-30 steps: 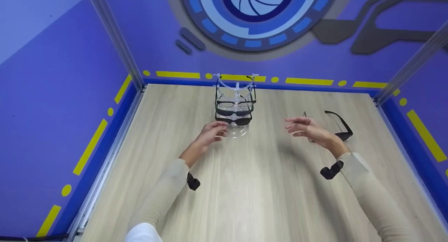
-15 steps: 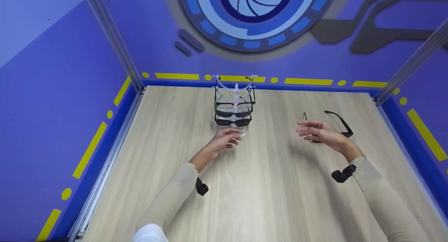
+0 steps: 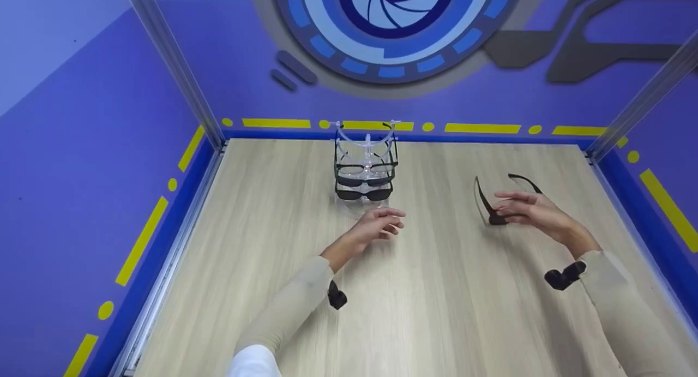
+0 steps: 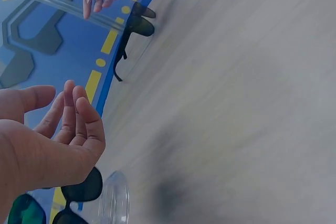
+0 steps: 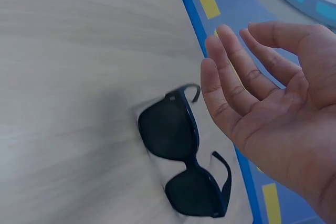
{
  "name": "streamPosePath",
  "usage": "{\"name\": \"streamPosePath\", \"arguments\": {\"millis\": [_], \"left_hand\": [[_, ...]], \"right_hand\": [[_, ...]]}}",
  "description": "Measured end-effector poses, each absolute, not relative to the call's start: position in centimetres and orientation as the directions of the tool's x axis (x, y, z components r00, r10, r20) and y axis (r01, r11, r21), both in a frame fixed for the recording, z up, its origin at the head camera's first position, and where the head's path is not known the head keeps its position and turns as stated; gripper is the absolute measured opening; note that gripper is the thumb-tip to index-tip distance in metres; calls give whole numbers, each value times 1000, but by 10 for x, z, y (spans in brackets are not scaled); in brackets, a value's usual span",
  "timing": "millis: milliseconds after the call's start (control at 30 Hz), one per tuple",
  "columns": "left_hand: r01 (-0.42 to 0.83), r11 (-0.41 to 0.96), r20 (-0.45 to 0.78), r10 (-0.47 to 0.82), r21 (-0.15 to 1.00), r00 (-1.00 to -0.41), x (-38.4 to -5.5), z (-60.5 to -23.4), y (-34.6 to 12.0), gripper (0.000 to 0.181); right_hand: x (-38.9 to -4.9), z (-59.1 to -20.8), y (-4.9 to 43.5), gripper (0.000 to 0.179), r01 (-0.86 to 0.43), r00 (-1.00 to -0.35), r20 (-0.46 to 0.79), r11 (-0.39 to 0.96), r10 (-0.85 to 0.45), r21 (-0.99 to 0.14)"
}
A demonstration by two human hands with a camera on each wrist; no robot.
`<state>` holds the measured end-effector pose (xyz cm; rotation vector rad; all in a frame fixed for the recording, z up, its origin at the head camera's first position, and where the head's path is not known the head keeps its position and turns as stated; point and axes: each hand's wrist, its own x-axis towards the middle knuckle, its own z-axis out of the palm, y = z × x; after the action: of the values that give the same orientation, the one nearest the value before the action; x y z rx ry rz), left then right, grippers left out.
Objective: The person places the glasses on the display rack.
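My right hand (image 3: 534,212) hovers over a pair of black sunglasses (image 5: 168,129) lying on the table with the temples spread toward the back wall. Its fingers are relaxed and nothing is in them; in the head view the hand covers much of the front frame. My left hand (image 3: 376,224) is in the air in front of a transparent eyewear stand (image 3: 368,142), also holding nothing. On the stand's tiers sit clear-lensed black glasses (image 3: 351,169), a pair of dark-lensed sunglasses (image 3: 349,181) and, lowest, another black pair of sunglasses (image 3: 349,195). The stand's clear base is partly behind my left hand.
The wood-grain table (image 3: 436,311) reaches back to a blue patterned wall (image 3: 229,71). Metal posts (image 3: 174,60) rise at the back corners, and side walls flank the table. The stand is near the back, left of the loose sunglasses.
My left hand has moved right and nearer to me, away from the lowest sunglasses on the stand. My right hand has moved right, over the loose sunglasses, uncovering their left temple.
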<state>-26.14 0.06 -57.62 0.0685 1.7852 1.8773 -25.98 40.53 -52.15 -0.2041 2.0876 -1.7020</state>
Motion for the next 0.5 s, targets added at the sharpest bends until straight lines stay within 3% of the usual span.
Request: {"name": "streamPosePath", "arguments": {"millis": [233,500], "left_hand": [[-342,-14,-304,424,940,-853,-264,-581,38,29],[-353,-19,-310,437,936,-845,-273,-571,85,25]], "right_hand": [[-259,-527,432,32,159,-900,-195,124,-390,-979],[-261,-530,461,30,222,-914,-227,54,-336,-973]]}}
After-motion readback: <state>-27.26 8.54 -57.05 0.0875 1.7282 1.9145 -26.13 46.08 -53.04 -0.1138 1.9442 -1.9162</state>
